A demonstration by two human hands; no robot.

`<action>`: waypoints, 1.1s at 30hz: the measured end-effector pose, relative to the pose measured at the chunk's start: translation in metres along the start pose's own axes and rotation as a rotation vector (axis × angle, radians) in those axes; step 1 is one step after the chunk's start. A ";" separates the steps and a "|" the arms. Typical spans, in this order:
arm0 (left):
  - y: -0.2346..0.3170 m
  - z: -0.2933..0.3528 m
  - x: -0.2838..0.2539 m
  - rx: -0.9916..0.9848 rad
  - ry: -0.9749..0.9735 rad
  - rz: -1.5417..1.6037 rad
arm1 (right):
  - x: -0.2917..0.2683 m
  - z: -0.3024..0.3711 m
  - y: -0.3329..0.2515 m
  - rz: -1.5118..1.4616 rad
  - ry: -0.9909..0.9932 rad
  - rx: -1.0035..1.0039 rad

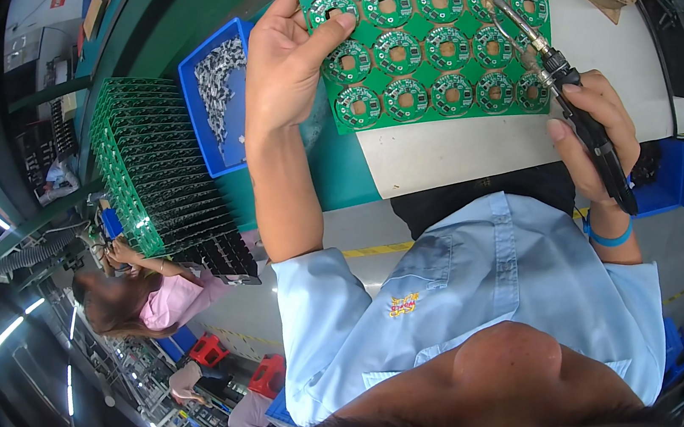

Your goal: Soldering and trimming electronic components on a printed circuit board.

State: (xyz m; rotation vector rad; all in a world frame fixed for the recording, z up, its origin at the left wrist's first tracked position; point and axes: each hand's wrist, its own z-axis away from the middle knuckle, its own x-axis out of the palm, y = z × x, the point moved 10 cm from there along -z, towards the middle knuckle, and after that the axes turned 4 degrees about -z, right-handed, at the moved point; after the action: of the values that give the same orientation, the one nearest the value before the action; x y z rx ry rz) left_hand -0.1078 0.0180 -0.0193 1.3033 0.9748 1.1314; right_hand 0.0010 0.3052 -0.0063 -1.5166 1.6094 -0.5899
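Well left of the panel stands a black slotted rack filled with upright green circuit boards [130, 162]; between it and the panel is a rectangular blue plastic bin [236, 119] of small metallic-looking parts. The left hand [288, 62] pinches the panel's upper-left corner, its grip closed, thumb on the face.

The rectangular green circuit-board panel [424, 74], carrying fifteen round boards in three rows of five, lies above a pale sheet [421, 159] on the green-topped desk [351, 172]. Its long axis runs left to right, the right end angled slightly away from the person. All the rounds remain joined; which are finished cannot be told, though work seems under way at the far row's fourth.

There sits the tip of a black-handled soldering iron [592, 142], slanting in from the panel's right. The right hand [615, 132] has its grip wrapped around that handle.
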 end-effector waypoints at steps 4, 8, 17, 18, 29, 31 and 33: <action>-0.004 -0.001 -0.005 -0.045 0.040 -0.073 | 0.000 0.000 -0.002 0.019 0.013 0.003; -0.003 -0.001 -0.005 -0.036 0.013 -0.081 | 0.002 0.003 -0.001 0.031 0.031 -0.013; -0.008 -0.002 -0.003 -0.069 0.126 -0.157 | 0.021 0.001 0.010 0.088 0.020 -0.059; -0.008 -0.002 -0.002 -0.068 0.126 -0.164 | 0.023 0.000 0.008 0.146 0.008 -0.090; -0.005 -0.002 -0.001 -0.040 0.111 -0.128 | 0.033 -0.001 0.008 0.277 -0.060 -0.099; -0.008 -0.003 -0.001 -0.045 0.100 -0.084 | 0.033 -0.002 0.005 0.293 -0.042 -0.118; -0.010 -0.002 -0.001 -0.049 0.088 -0.040 | 0.033 -0.003 0.003 0.310 -0.024 -0.136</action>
State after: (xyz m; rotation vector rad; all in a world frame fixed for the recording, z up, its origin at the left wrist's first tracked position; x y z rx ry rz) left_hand -0.1095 0.0183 -0.0296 1.1987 1.0268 1.1830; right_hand -0.0004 0.2729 -0.0150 -1.3255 1.8505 -0.2942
